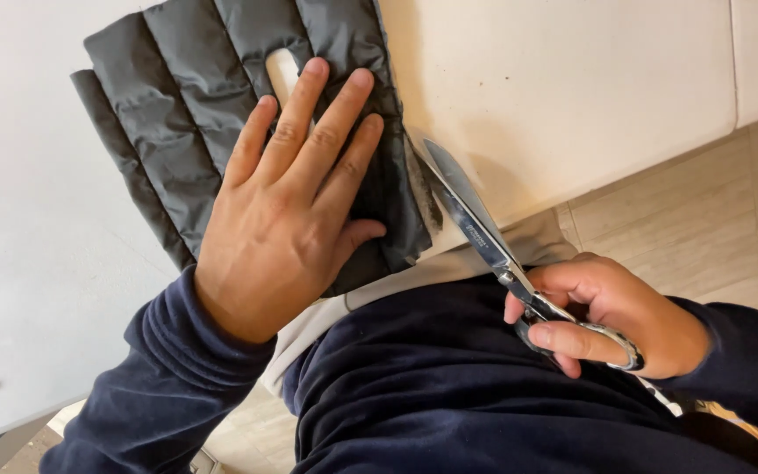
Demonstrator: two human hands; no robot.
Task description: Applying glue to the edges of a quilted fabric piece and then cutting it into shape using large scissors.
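My left hand (287, 211) presses splayed fingers flat on quilted grey fabric (177, 96); my right hand (611, 316) grips scissors (484, 233) beside its edge.

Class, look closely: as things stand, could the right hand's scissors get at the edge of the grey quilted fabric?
Probably yes. The right hand holds the scissors with blades pointing at the quilted fabric's near edge, nothing between. The left hand lies flat further in, leaving that edge free.

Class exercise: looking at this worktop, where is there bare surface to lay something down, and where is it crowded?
Free: the white table left of the quilted grey fabric, and the cream surface right of it, beyond the scissors. Crowded: the near edge, where the left hand presses flat on the fabric and the right hand holds the scissors beside the fabric's edge.
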